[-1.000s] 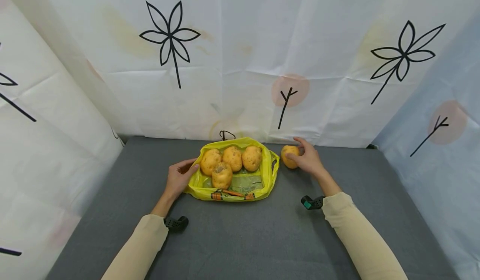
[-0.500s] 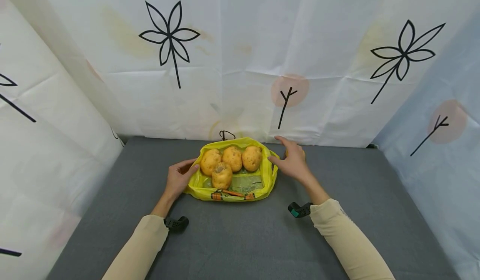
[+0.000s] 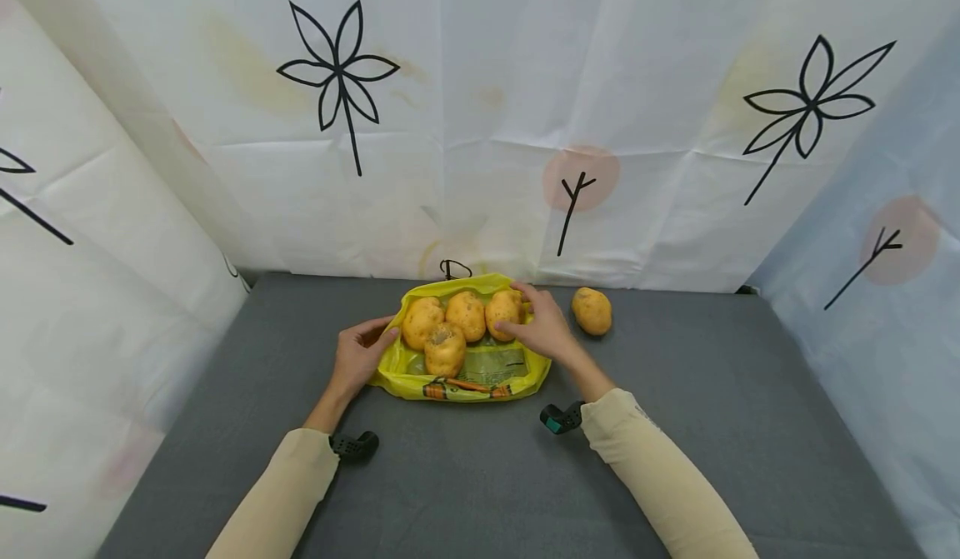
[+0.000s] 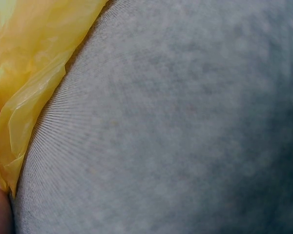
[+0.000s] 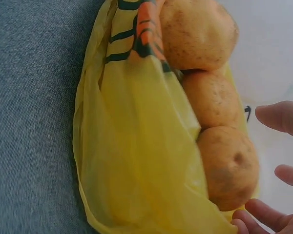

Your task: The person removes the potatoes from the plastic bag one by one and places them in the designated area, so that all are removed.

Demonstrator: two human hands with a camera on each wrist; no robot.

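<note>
A yellow plastic bag (image 3: 534, 373) with a printed carrot picture lies open on the table, several potatoes (image 3: 444, 349) inside it. At its left edge my left hand (image 3: 355, 357) pinches the plastic between thumb and fingers; the left wrist view catches only a fold of yellow plastic (image 4: 36, 73) and a bit of hand. My right hand (image 3: 546, 327) is over the bag's right side, fingers spread around the rightmost potato (image 3: 500, 312). In the right wrist view, the fingers (image 5: 283, 117) are apart beside the nearest potato (image 5: 229, 168), with nothing held between them.
One loose potato (image 3: 592, 311) lies on the grey tabletop (image 3: 465, 476), right of the bag and behind my right forearm. A white curtain (image 3: 480, 126) with black leaf drawings hangs behind the table, with more cloth at both sides.
My right hand has left the loose potato and moved left, over the bag's right rim to the rightmost potato inside. My left hand keeps its place at the bag's left edge.
</note>
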